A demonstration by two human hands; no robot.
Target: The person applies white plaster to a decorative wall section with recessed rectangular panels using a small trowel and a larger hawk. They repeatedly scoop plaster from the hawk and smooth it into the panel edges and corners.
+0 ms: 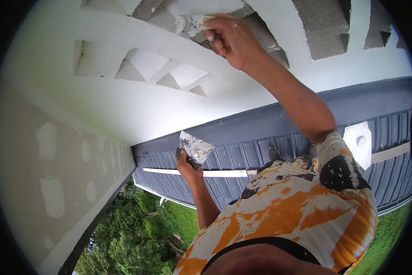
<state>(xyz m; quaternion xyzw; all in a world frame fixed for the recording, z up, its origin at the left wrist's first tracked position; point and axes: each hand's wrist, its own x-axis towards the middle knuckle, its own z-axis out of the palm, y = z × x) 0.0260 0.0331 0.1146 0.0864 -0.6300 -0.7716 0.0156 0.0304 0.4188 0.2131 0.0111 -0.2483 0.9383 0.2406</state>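
Ideally, the right hand (pixel 233 40), its grip closed on a white-smeared flat scraper (pixel 191 23) by the white wall (pixel 137 107)'s grey angular recess (pixel 263 33), should press lightly and evenly, the left hand (pixel 187 168) gripping its paste-streaked squarish metal plate (pixel 197 147) steadily below.

The person wears a loose, short-sleeved shirt (pixel 279 215) printed in orange, black and off-white, with jagged, frond-like shapes cut pale into the coloured patches. Broad orange areas cover the front, and smaller dark flecks gather toward the hem. The right sleeve (pixel 345 172) carries a large black patch with pale leafy marks, and its edge is speckled dark on white. A wide black neckband (pixel 302 250) curves round the collar. Both forearms are bare, and white specks dot the right hand (pixel 233 39). One shoe (pixel 273 153) appears dark with a paler rim, though it shows small and partly hidden.
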